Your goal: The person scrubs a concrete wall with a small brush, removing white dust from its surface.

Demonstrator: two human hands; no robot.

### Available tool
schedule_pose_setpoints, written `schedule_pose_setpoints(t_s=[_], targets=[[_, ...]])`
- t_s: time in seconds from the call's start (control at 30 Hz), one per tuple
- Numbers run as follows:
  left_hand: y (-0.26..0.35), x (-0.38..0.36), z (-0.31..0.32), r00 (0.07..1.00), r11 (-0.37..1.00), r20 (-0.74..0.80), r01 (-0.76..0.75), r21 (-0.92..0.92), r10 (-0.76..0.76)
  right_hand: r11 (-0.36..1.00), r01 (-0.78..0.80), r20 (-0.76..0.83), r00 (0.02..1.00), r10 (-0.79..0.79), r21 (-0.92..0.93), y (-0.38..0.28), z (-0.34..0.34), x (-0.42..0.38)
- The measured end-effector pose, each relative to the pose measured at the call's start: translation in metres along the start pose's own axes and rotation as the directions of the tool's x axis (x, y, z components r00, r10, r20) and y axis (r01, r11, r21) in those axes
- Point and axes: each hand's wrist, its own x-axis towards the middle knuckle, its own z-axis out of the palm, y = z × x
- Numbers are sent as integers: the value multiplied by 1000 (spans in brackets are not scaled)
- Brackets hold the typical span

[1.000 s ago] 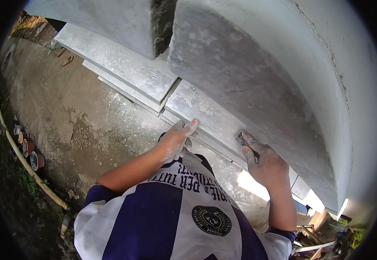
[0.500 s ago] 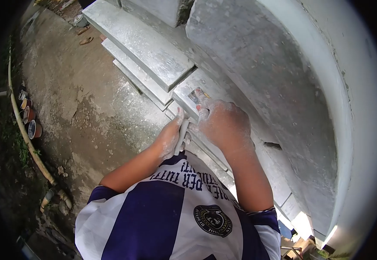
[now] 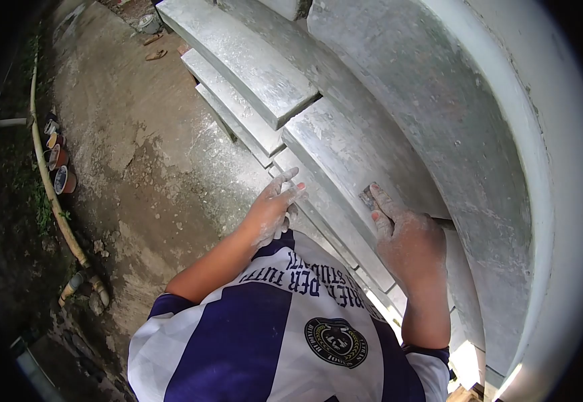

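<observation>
My right hand (image 3: 412, 244) grips a small putty knife (image 3: 368, 196), its blade against the grey plastered ledge (image 3: 345, 151). The index finger lies along the tool and white dust coats the fingers. My left hand (image 3: 274, 208) is held in front of my shirt, beside the lower steps of the ledge. Its index finger and thumb stretch forward while the other fingers curl underneath, and whatever lies in them is hidden.
A stepped row of grey slabs (image 3: 244, 63) runs along the curved wall (image 3: 432, 87). Dusty concrete ground (image 3: 124, 127) lies to the left, with a long bamboo pole (image 3: 53, 201) and several small pots (image 3: 65, 179). Sandals (image 3: 156, 55) lie farther back.
My right hand has moved right and toward me along the ledge with the putty knife. The hands are farther apart, and the grey flat piece in my left hand no longer shows clearly.
</observation>
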Motion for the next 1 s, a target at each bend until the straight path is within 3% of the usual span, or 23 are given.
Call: schedule_pose_setpoints(t_s=[0.1,0.3,0.53,0.63,0.73,0.83,0.93,1.0], targets=[[7,-4,3,1000,1000,4,-12,4,12,995,88,-160,983,-95,-53,-33,3,26],[18,-11,9,999,997,31,-38,72,35,994,101,-87,991,-97,41,-55,17,54],[16,-5,4,998,997,57,-29,77,24,995,-98,63,993,99,-13,9,14,-4],[15,-4,5,999,993,48,-15,120,10,1000,-23,-126,992,22,-13,53,34,-26],[15,-4,7,1000,993,23,-9,121,7,994,8,-188,982,-28,-106,72,37,-36],[11,-3,8,1000,987,10,10,159,-12,993,38,-227,972,-63,-112,62,30,-36],[10,-5,11,998,990,42,33,136,-39,983,182,-317,934,-165,27,26,30,-15],[9,-3,15,998,995,54,6,103,-11,991,129,-178,976,-121,35,-10,26,4]])
